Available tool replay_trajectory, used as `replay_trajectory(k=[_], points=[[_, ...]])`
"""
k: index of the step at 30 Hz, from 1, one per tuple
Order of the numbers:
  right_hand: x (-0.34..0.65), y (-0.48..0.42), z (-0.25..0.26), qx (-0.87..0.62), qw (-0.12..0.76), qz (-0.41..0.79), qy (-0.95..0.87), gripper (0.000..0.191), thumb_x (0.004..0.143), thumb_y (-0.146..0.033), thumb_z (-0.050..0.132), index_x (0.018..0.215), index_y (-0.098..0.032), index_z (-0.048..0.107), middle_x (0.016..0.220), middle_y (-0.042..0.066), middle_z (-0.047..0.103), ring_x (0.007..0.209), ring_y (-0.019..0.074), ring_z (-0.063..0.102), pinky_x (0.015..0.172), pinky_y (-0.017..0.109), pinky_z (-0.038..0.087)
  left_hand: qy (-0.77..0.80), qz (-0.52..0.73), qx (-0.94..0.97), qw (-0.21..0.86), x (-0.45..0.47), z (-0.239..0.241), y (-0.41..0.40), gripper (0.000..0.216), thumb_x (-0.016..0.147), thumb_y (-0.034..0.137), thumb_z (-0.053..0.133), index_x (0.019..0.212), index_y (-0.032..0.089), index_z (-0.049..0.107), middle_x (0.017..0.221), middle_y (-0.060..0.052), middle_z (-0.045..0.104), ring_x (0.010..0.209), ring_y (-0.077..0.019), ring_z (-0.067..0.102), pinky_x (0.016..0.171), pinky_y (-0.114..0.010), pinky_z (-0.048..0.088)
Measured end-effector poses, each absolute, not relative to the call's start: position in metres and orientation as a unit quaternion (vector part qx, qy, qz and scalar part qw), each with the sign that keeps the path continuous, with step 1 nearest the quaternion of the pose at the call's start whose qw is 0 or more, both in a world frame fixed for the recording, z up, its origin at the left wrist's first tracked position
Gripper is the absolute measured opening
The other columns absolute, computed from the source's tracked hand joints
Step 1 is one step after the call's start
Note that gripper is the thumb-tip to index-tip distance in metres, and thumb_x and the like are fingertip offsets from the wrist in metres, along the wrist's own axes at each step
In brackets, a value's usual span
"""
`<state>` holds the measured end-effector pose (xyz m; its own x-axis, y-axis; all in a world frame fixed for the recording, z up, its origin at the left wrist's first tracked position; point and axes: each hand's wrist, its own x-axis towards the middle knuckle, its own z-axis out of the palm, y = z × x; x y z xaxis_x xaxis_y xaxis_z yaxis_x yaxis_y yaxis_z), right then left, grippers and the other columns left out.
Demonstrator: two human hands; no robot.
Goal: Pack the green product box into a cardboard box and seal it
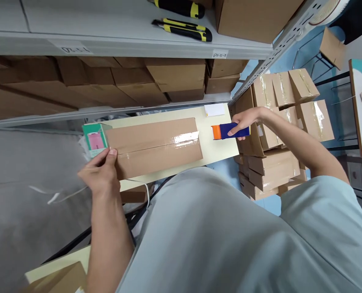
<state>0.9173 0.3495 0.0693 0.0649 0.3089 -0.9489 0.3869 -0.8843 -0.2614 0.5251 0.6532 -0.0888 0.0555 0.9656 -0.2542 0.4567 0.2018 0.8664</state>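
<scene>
With our right grip we are grasping a blue-and-orange box, the thumb lying across its upper face and the fingers curling beneath. Its orange end is pointing left, toward the long carton, and we are holding it over the right end of the cream counter; we cannot tell whether it is touching the surface.

Our left grip is nearly closed, thumb and forefinger coming close together at the left end of the long carton. The fingertips are touching its edge, but we cannot tell whether we are pinching it or just steadying it. That carton is lying flat along the counter, clear tape shining at the right end of its seam. Just beyond our left fingers, a green box with a pink panel is standing against the carton's end.

A white card is lying near the counter's far edge. On the shelf above, two utility knives are resting.
</scene>
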Motion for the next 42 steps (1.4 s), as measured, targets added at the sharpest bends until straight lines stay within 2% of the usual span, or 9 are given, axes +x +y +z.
replay_trajectory(k=[4, 9, 14, 16, 20, 23, 28, 34, 42], points=[[0.897, 0.368, 0.048, 0.722, 0.069, -0.625, 0.289, 0.060, 0.094, -0.065, 0.086, 0.101, -0.006, 0.082, 0.094, 0.010, 0.084, 0.092, 0.0243, 0.083, 0.084, 0.035, 0.065, 0.633, 0.286, 0.553, 0.460, 0.528, -0.085, 0.653, 0.036, 0.080, 0.012, 0.080, 0.116, 0.005, 0.084, 0.103, -0.008, 0.088, 0.106, -0.0211, 0.081, 0.116, -0.046, 0.063], [0.850, 0.388, 0.036, 0.770, 0.125, -0.526, 0.340, 0.034, 0.105, -0.043, 0.076, 0.111, -0.011, 0.083, 0.086, 0.010, 0.084, 0.090, 0.0279, 0.084, 0.089, 0.039, 0.065, 0.628, 0.268, 0.591, 0.429, 0.528, -0.087, 0.654, 0.036, 0.081, 0.015, 0.079, 0.116, 0.006, 0.084, 0.101, -0.007, 0.087, 0.106, -0.0241, 0.080, 0.114, -0.050, 0.064], [0.814, 0.388, 0.023, 0.877, 0.194, -0.316, 0.305, 0.030, 0.104, -0.022, 0.069, 0.129, -0.010, 0.078, 0.128, 0.025, 0.083, 0.127, 0.0411, 0.077, 0.105, 0.050, 0.059, 0.610, 0.264, 0.604, 0.440, 0.522, -0.088, 0.659, 0.031, 0.081, 0.018, 0.080, 0.111, 0.007, 0.082, 0.101, -0.008, 0.085, 0.098, -0.0231, 0.078, 0.111, -0.050, 0.064], [0.809, 0.379, 0.029, 0.889, 0.184, -0.297, 0.295, 0.036, 0.109, -0.025, 0.061, 0.136, -0.006, 0.074, 0.139, 0.029, 0.078, 0.131, 0.0415, 0.075, 0.105, 0.048, 0.058, 0.600, 0.240, 0.638, 0.418, 0.521, -0.084, 0.661, 0.036, 0.081, 0.020, 0.079, 0.115, 0.008, 0.080, 0.111, -0.011, 0.083, 0.100, -0.0241, 0.076, 0.107, -0.051, 0.065], [0.805, 0.374, 0.058, 0.918, 0.148, -0.229, 0.287, 0.051, 0.115, -0.042, 0.054, 0.143, 0.000, 0.065, 0.139, 0.032, 0.075, 0.130, 0.0426, 0.075, 0.106, 0.046, 0.058, 0.501, 0.292, 0.746, 0.328, 0.538, -0.061, 0.645, 0.053, 0.082, 0.025, 0.079, 0.133, 0.012, 0.074, 0.140, -0.018, 0.074, 0.127, -0.0326, 0.071, 0.112, -0.054, 0.061], [0.802, 0.394, 0.080, 0.936, 0.110, -0.180, 0.283, 0.057, 0.115, -0.051, 0.054, 0.146, -0.004, 0.057, 0.129, 0.029, 0.079, 0.121, 0.0422, 0.078, 0.098, 0.045, 0.060, 0.342, 0.304, 0.794, 0.399, 0.572, -0.035, 0.613, 0.032, 0.099, 0.035, 0.067, 0.123, 0.019, 0.079, 0.128, -0.013, 0.081, 0.125, -0.0308, 0.074, 0.119, -0.052, 0.056], [0.803, 0.462, 0.105, 0.921, 0.013, -0.170, 0.351, 0.049, 0.111, -0.045, 0.052, 0.147, -0.012, 0.049, 0.121, 0.021, 0.081, 0.110, 0.0401, 0.080, 0.092, 0.045, 0.061, 0.182, 0.295, 0.813, 0.468, 0.635, 0.010, 0.583, 0.032, 0.107, 0.031, 0.058, 0.130, 0.026, 0.079, 0.131, -0.009, 0.082, 0.129, -0.0295, 0.074, 0.117, -0.049, 0.057], [0.819, 0.570, 0.135, 0.854, -0.072, -0.133, 0.497, 0.050, 0.110, -0.039, 0.042, 0.151, -0.011, 0.046, 0.125, 0.023, 0.078, 0.116, 0.0412, 0.076, 0.102, 0.050, 0.058, 0.219, 0.364, 0.798, 0.428, 0.679, 0.036, 0.647, 0.051, 0.103, 0.025, 0.058, 0.153, 0.023, 0.066, 0.149, -0.017, 0.070, 0.140, -0.0345, 0.068, 0.117, -0.053, 0.056], [0.862, 0.713, 0.146, 0.865, 0.015, -0.114, 0.488, 0.045, 0.111, -0.028, 0.048, 0.153, -0.010, 0.053, 0.145, 0.024, 0.073, 0.136, 0.0369, 0.070, 0.115, 0.044, 0.053, 0.284, 0.295, 0.843, 0.348, 0.726, 0.064, 0.749, 0.067, 0.092, 0.014, 0.062, 0.160, 0.011, 0.060, 0.160, -0.026, 0.062, 0.145, -0.0450, 0.062, 0.121, -0.060, 0.052]])
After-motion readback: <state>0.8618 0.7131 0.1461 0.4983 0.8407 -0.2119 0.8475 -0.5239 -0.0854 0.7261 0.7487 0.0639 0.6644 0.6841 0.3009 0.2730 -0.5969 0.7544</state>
